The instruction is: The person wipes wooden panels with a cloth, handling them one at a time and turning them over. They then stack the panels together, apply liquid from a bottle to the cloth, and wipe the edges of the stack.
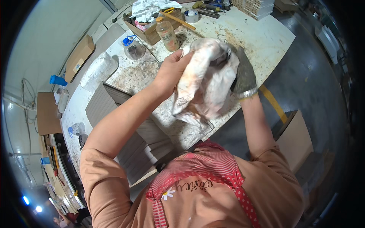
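Observation:
A crumpled white cloth (205,81) with brown stains hangs in front of me over the table, blurred in places. My bare left hand (173,72) is closed on its upper left edge, thumb and fingers pinching the fabric. On the cloth's right side is my right hand (245,74), in a dark grey glove with a pale cuff. That glove touches the cloth, but its fingers are hidden or blurred. Below my left forearm, stacked grey panels (137,148) lie on the table.
Beyond the cloth stand a bottle with an orange cap (167,36), a clear jug with a blue cap (134,49) and a wooden box (152,35). Tape (191,16) and tools (207,7) lie at the back. The stained white table (273,36) ends at my right, above a grey floor.

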Demonstrator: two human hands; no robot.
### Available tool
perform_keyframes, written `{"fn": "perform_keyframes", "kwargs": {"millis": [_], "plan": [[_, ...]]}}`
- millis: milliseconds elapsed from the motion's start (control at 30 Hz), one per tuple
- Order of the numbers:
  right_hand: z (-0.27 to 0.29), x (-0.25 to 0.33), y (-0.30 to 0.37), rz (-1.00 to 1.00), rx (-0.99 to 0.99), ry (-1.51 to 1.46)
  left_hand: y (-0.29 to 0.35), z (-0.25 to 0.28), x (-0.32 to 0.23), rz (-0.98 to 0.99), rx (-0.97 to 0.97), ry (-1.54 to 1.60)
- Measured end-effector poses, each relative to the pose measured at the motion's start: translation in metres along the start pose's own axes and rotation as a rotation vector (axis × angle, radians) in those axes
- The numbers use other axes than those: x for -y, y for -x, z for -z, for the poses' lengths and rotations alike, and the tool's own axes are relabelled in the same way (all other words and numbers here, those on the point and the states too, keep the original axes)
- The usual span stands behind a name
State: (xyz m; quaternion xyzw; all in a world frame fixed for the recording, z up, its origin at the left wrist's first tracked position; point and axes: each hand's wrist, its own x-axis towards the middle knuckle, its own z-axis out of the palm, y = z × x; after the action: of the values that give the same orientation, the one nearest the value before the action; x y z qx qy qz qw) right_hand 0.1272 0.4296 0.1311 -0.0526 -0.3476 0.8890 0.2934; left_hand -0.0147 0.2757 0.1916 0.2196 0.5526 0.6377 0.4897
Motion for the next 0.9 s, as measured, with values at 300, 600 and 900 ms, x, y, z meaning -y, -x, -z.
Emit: {"fn": "perform_keyframes", "kwargs": {"millis": [300,600,900], "plan": [[-0.008,-0.001,0.016,-0.038,-0.134,0.088,-0.035,0.018,0.003,-0.098,-0.09,-0.63],[-0.004,-0.024,0.016,0.244,0.035,0.505,-0.039,-0.01,0.048,0.367,0.234,-0.015],[0.04,-0.03,0.023,0.126,0.078,0.154,-0.064,-0.047,0.029,0.29,0.225,0.087]]}}
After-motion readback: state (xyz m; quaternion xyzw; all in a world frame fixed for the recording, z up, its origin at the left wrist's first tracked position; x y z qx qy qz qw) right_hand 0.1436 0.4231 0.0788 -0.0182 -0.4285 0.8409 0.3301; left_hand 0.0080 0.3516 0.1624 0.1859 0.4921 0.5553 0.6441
